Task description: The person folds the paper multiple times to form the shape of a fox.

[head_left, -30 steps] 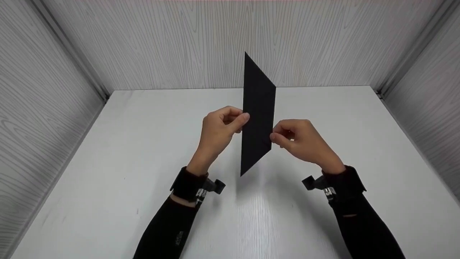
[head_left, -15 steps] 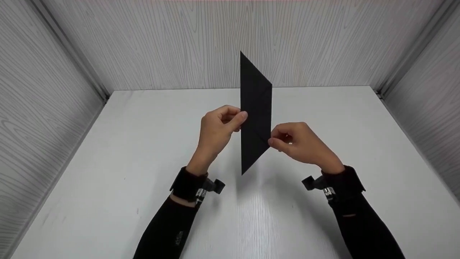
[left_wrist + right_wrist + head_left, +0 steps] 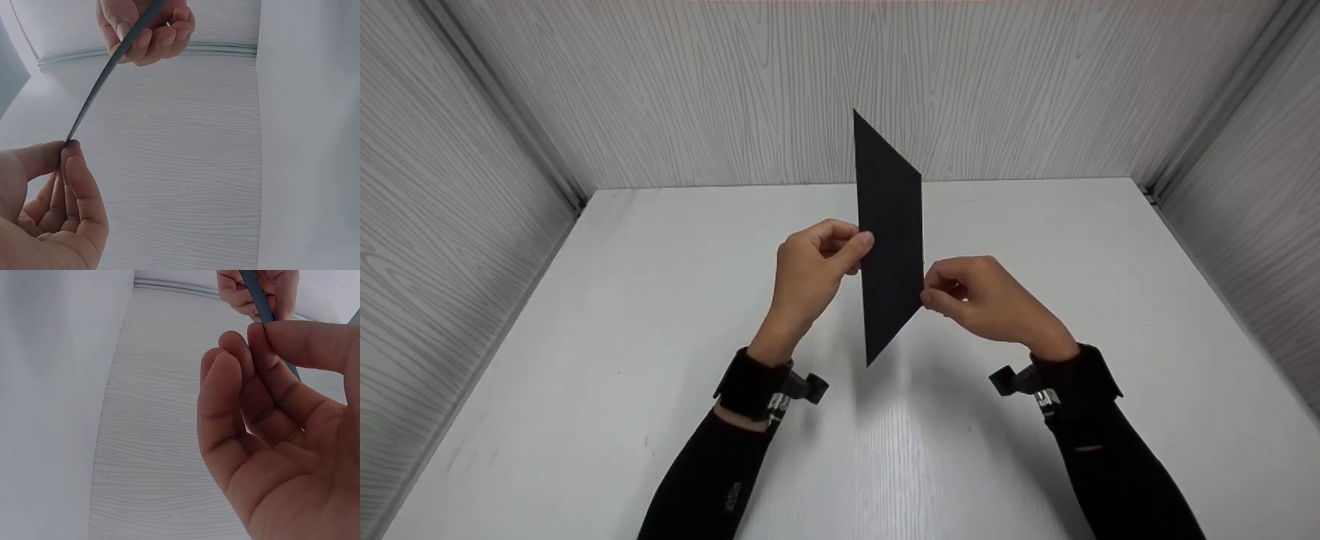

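A flat black sheet, thin and four-sided, is held upright above the white table, its face turned at a slant in the head view. My left hand pinches its left edge near mid-height, thumb on the near face. Lower down, my right hand pinches the right edge close to the bottom corner. Seen almost edge-on in the left wrist view, the sheet is a thin dark strip running from one hand to the other. The right wrist view shows only a narrow part of the sheet between the fingers.
The white tabletop spreads beneath both hands, with soft shadows under the sheet. A wood-grain back wall rises behind it. Grained side panels border the left and right. Black wrist straps with small cameras sit on both wrists.
The sheet's top has shifted left, leaning it slightly. My right hand has slid a little left and down along the edge to near the lower corner. The left hand has barely moved.
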`<action>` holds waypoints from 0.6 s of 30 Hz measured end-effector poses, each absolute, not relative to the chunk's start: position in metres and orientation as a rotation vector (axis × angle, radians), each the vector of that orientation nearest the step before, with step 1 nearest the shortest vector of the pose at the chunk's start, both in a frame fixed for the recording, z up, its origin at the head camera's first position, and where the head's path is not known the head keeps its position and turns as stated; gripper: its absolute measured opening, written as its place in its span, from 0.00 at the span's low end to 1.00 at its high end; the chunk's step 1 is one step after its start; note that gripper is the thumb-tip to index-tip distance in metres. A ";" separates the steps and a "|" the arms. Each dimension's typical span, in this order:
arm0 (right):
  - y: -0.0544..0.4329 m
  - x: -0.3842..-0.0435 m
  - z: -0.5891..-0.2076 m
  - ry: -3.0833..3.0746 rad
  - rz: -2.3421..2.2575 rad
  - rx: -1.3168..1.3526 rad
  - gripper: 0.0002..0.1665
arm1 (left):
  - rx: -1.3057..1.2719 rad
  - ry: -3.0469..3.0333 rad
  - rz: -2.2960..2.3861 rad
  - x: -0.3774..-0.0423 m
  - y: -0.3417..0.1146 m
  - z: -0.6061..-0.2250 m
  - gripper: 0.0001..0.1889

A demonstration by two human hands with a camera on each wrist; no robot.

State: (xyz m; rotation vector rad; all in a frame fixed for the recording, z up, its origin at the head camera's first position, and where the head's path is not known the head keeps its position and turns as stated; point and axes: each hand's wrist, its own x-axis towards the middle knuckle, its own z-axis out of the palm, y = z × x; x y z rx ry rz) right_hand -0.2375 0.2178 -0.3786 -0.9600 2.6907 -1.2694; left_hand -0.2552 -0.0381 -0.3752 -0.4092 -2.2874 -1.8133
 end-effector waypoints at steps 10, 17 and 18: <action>0.221 -0.237 -0.379 2.683 -1.208 -0.968 0.09 | -0.403 -2.292 -1.822 -0.256 -0.038 -0.376 0.08; 0.222 -0.237 -0.380 2.660 -1.188 -0.958 0.10 | -0.407 -2.303 -1.831 -0.256 -0.038 -0.376 0.10; 0.222 -0.238 -0.381 2.657 -1.180 -0.961 0.11 | -0.406 -2.305 -1.830 -0.256 -0.038 -0.376 0.10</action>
